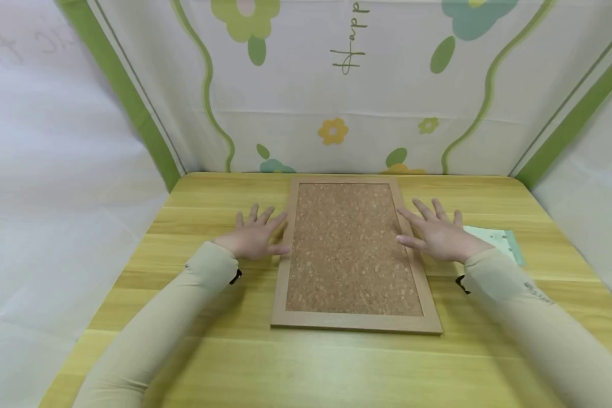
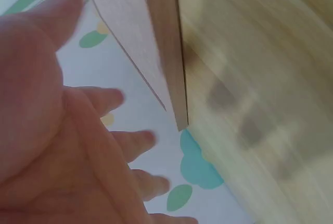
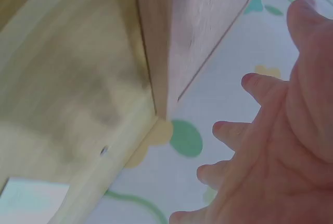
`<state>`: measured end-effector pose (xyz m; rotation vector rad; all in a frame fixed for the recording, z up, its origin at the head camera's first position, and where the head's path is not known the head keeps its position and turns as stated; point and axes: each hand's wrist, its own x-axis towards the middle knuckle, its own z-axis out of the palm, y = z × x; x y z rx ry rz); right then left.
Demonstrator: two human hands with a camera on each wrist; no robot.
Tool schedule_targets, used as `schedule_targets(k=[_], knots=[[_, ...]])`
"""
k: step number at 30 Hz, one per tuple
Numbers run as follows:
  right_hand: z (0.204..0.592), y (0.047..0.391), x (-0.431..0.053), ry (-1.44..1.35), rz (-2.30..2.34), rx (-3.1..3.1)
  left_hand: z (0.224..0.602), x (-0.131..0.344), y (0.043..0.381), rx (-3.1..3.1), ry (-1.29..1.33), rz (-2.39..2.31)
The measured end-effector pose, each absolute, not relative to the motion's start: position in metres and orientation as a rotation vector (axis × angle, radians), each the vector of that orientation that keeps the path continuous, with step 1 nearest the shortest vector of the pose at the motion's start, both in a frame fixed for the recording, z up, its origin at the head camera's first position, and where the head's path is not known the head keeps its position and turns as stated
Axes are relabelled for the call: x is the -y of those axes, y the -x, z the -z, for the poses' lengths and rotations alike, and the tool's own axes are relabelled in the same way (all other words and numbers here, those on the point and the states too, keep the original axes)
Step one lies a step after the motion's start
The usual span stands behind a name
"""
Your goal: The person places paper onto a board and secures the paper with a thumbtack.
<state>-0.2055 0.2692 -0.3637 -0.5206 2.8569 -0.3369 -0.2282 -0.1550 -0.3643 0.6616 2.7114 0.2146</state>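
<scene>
A cork board [image 1: 354,249] in a light wooden frame lies flat on the wooden table, its long sides running away from me. My left hand [image 1: 255,237] is spread beside the left side of the frame, with thumb and index fingertips right at its edge. On the other side my right hand [image 1: 438,233] is spread too, thumb and index finger overlapping the frame's right side in the head view. Both palms hold nothing. The wrist views show the frame's edge [image 2: 169,52] on the left and the frame's edge [image 3: 156,47] on the right, with straight fingers apart from it.
A pale green card or packet [image 1: 505,241] lies on the table beyond the right wrist, partly hidden by it. Behind the table [image 1: 224,362] hangs a white curtain [image 1: 285,85] with flowers and green vines. White cloth also hangs at both sides.
</scene>
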Motion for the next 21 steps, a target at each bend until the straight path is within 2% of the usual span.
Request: schedule_targets(k=[7,14,21], knots=[[0.358,0.213,-0.314,0.481,0.320,-2.882,0.361,0.154,0.233,-2.650,-0.639,-0.275],[0.370,0.218,-0.382,0.498,0.339,-2.874,0.367,0.152,0.233,-2.528,-0.611,-0.335],[0.380,0.213,-0.439,0.369,0.384,-2.844,0.372,0.150,0.234,-2.526,-0.643,-0.390]])
